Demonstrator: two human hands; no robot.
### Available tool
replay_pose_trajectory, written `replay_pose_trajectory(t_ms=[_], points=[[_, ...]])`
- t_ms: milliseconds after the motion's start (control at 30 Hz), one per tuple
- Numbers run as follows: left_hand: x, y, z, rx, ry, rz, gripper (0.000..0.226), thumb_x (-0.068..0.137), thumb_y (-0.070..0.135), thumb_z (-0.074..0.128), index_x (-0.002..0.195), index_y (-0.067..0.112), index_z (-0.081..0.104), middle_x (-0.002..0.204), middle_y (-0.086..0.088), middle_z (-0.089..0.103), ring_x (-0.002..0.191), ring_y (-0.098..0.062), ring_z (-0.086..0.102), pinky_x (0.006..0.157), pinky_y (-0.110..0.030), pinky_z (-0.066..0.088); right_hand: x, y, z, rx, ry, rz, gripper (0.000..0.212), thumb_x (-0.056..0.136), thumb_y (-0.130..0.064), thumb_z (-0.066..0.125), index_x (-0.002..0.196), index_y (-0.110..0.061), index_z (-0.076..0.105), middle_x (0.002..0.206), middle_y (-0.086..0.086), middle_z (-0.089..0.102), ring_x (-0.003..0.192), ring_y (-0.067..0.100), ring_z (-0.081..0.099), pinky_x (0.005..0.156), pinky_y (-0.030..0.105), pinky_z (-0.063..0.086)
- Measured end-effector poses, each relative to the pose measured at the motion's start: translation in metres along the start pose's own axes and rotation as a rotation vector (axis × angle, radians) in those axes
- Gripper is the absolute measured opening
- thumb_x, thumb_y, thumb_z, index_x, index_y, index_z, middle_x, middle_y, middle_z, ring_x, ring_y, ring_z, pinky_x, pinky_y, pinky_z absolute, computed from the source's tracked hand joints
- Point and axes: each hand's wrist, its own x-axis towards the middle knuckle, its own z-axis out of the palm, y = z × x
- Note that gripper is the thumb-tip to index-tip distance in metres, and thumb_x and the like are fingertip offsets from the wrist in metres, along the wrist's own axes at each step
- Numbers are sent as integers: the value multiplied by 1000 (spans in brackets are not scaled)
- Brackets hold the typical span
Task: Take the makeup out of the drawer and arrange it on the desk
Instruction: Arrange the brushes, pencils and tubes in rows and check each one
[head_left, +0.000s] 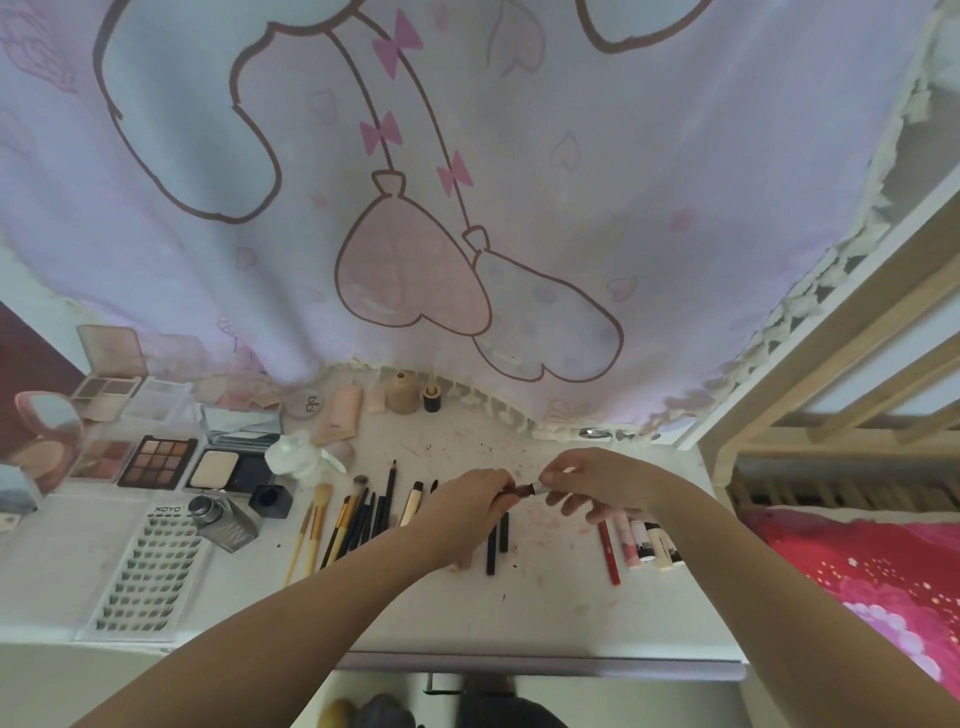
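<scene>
Your left hand (475, 493) grips the dark barrel of a small tube (519, 490); your right hand (587, 480) pinches its pale end (cap or tip, too small to tell). Tube held just above the desk (545, 613), mid-width, long axis running left-right between the two hands. Brushes (358, 519) lie in a row left of your left hand; lip sticks (641, 540) lie under your right wrist, which is nearer them. Likely the tube goes down right, turned to match that row's near-far line.
</scene>
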Motion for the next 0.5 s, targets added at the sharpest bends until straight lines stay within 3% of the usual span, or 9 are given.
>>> replay_pose_trajectory(t_ms=[133,267,367,500], points=[[5,-5,5,-7,-16,8,26,101,31,36,114,17,54,91,3,54,74,-12,47,60,-22,33,9,6,-3,-46,25,21,22,96,-28,52,87,-13,65,71,-3,66,55,5,51,49,16,40],[11,-14,17,-80,-97,-44,27,101,30,35,115,17,55,88,3,54,63,-6,43,54,-18,33,10,26,-27,-62,85,69,9,93,-19,55,96,-16,64,80,-4,72,66,6,59,55,16,46],[18,-14,28,-115,-145,-76,26,100,31,38,114,17,55,82,7,52,61,-6,43,56,-20,37,8,46,-45,-23,86,138,8,93,-15,57,98,-15,63,87,4,71,75,14,60,65,23,48],[23,-25,29,-105,-127,-145,22,100,28,40,110,17,55,80,6,54,62,-8,46,57,-22,39,-6,73,-74,105,188,207,11,94,-10,55,103,-10,60,93,8,70,83,17,64,67,27,52]])
